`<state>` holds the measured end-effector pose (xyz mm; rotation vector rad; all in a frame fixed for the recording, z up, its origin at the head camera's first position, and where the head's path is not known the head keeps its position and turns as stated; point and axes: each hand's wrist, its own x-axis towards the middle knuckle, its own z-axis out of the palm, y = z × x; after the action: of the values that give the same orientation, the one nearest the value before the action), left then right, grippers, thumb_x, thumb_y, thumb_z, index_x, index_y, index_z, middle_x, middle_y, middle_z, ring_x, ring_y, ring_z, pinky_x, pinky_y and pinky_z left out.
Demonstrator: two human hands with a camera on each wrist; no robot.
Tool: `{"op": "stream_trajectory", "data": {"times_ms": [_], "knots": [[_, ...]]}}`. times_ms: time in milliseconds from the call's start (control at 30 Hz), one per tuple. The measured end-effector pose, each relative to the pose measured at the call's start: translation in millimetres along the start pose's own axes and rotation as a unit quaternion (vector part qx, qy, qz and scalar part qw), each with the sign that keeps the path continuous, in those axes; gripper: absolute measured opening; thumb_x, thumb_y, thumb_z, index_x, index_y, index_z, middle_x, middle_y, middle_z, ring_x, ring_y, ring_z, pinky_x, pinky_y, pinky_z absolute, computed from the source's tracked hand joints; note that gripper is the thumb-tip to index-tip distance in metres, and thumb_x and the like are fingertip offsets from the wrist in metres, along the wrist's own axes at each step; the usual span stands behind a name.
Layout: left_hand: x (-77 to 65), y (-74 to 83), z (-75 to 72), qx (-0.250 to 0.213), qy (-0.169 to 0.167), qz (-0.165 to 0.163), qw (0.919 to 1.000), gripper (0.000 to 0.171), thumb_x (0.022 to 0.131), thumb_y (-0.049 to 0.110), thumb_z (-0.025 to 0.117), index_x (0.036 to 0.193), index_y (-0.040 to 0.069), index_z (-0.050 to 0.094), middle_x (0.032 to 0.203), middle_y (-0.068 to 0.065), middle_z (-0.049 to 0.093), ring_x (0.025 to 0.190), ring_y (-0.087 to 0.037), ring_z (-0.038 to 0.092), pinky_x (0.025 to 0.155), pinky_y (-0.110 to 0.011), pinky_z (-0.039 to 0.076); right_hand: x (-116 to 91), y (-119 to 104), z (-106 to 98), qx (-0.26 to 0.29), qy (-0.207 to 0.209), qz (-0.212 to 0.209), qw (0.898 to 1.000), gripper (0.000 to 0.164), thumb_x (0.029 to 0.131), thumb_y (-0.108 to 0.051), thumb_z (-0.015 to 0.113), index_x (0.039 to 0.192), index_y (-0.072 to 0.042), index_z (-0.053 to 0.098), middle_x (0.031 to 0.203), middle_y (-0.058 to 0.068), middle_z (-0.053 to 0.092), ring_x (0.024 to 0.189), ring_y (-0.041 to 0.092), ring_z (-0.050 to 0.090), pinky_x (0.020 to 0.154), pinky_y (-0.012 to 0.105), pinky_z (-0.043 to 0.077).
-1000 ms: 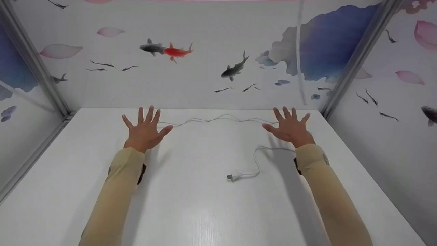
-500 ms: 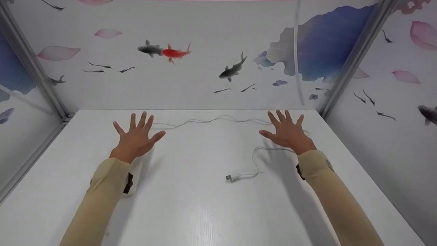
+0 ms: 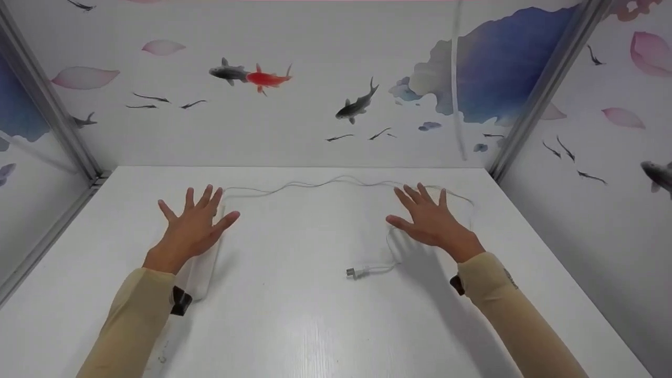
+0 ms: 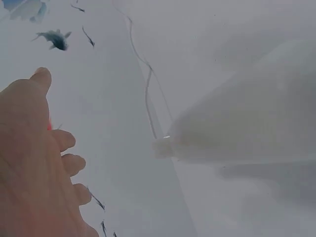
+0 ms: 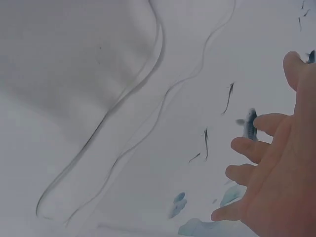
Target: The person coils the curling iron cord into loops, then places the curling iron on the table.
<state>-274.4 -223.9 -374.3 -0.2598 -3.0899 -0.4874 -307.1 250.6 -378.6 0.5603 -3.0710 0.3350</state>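
Observation:
My left hand [image 3: 184,233] is held over the left of the table, fingers spread and nothing in them. Partly hidden below it lies a long white block [image 3: 206,275], which looks like a power strip. In the left wrist view the block [image 4: 247,118] is blurred, with a thin cord [image 4: 147,98] leaving its narrow end. That white cord [image 3: 336,180] runs wavily along the table's back edge. It loops round on the right and ends in a white plug [image 3: 358,272] with metal prongs. My right hand [image 3: 436,223], also spread and holding nothing, hovers over the cord's right loop.
The white table [image 3: 294,325] is enclosed by a back wall [image 3: 294,126] and side walls printed with fish and petals. Metal posts [image 3: 546,94] stand at the corners. A dark strap [image 3: 181,301] shows at the left sleeve cuff.
Both hands have drawn back towards the person, the left one also leftwards and the right fingers slightly inwards. More of the white block and of the right cord loop now shows.

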Motion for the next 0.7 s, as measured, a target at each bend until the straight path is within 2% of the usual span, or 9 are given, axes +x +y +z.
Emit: {"op": "stream_trajectory", "data": {"times_ms": [200,333,533,700], "knots": [[-12.3,-11.1,1.6,-0.08,0.0,-0.021,0.9966,0.09,0.101,0.067,0.03,0.16,0.004,0.007,0.165,-0.028,0.003,0.148,-0.059,-0.006,0.103,-0.08,-0.019,-10.2,-10.6,8.7,0.08,0.013,-0.007,0.997,0.076,0.104,-0.056,0.04,0.161,-0.012,0.016,0.164,0.021,0.026,0.156,0.042,0.002,0.117,0.068,-0.014],[-17.9,-13.4,4.6,-0.126,-0.005,-0.03,0.9915,0.09,0.101,0.066,0.032,0.16,0.003,0.005,0.164,-0.031,0.005,0.149,-0.058,0.0,0.109,-0.079,-0.01,-16.9,-16.1,13.9,0.12,0.008,-0.012,0.993,0.075,0.104,-0.056,0.039,0.161,-0.013,0.017,0.164,0.018,0.026,0.156,0.04,0.007,0.12,0.064,-0.01],[-23.1,-18.8,15.0,-0.195,-0.029,-0.059,0.9786,0.09,0.103,0.062,0.035,0.16,0.002,-0.002,0.162,-0.035,0.008,0.149,-0.055,0.01,0.117,-0.069,0.015,-25.7,-24.4,22.3,0.193,-0.031,-0.023,0.981,0.079,0.101,-0.061,0.042,0.162,-0.019,0.013,0.167,0.011,0.021,0.155,0.036,0.02,0.123,0.058,0.014],[-24.6,-26.1,25.3,-0.21,-0.041,-0.099,0.9719,0.095,0.102,0.06,0.04,0.158,-0.002,-0.003,0.159,-0.039,0.01,0.147,-0.058,0.015,0.114,-0.071,0.022,-27.1,-34.4,30.8,0.209,-0.065,-0.035,0.975,0.08,0.098,-0.059,0.05,0.16,-0.018,0.022,0.163,0.012,0.032,0.148,0.034,0.036,0.119,0.057,0.028]]}}
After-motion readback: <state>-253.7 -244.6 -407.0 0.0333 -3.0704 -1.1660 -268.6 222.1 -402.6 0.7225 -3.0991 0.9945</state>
